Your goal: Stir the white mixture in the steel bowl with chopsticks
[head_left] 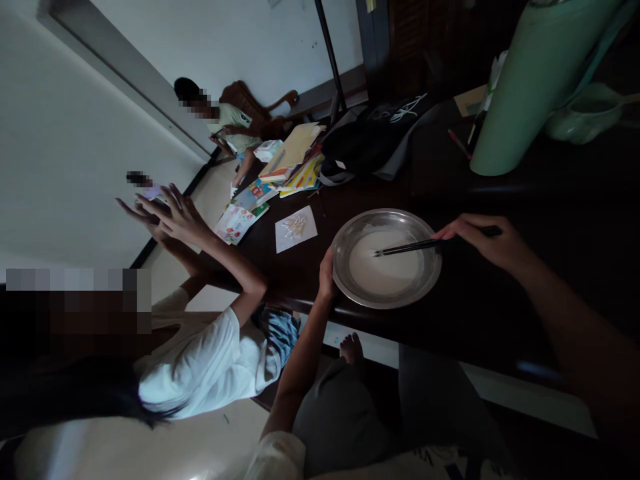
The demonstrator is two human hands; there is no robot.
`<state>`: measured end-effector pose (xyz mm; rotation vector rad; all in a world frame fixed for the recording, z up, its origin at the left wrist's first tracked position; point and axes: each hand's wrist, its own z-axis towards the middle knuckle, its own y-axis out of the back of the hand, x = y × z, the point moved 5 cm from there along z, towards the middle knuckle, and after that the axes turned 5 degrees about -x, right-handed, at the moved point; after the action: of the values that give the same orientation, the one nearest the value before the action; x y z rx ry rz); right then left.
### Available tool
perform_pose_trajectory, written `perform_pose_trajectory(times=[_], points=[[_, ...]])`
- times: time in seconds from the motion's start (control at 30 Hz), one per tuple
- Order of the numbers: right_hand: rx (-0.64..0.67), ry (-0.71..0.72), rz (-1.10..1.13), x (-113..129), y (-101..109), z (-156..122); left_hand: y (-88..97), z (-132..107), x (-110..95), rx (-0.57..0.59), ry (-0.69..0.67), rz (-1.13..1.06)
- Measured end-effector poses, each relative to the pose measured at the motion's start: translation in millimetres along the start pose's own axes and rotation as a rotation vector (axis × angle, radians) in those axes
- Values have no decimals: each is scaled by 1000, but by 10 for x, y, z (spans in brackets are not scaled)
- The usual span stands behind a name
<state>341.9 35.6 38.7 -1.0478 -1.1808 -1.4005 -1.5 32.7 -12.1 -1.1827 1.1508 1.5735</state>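
A shallow metal bowl (387,303) stands on the dark table near its front edge, with a milky white liquid (383,272) inside. My left hand (327,276) holds the bowl's left rim, the thumb side showing and the other fingers partly hidden. In my right hand (485,235) is a pair of dark chopsticks (413,247), slanting over the bowl's right rim. Their tips touch the white liquid around the bowl's middle. Left of the bowl lies a white sheet of paper (285,244) bearing a small pile of thin pale sticks (296,227).
Books and papers (295,157) are stacked behind, beside a black bag (367,143). A tall green bottle (525,93) and a glass cup (585,117) stand at back right. On my left sits a person in a white shirt (215,367), hands raised. Another person sits farther back.
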Motion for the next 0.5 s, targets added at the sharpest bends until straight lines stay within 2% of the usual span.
perform_pose_trajectory(times=[0.07,0.13,0.3,0.5], points=[[-103,-12,23,-4,95,21,2,-4,-26,7,-37,-1],[-108,-22,30,-12,108,23,13,-6,-27,-7,-38,5],[101,14,-25,3,-85,-38,42,-4,14,-38,-7,10],[-89,-12,17,26,93,-12,20,-2,2,-11,4,-1]])
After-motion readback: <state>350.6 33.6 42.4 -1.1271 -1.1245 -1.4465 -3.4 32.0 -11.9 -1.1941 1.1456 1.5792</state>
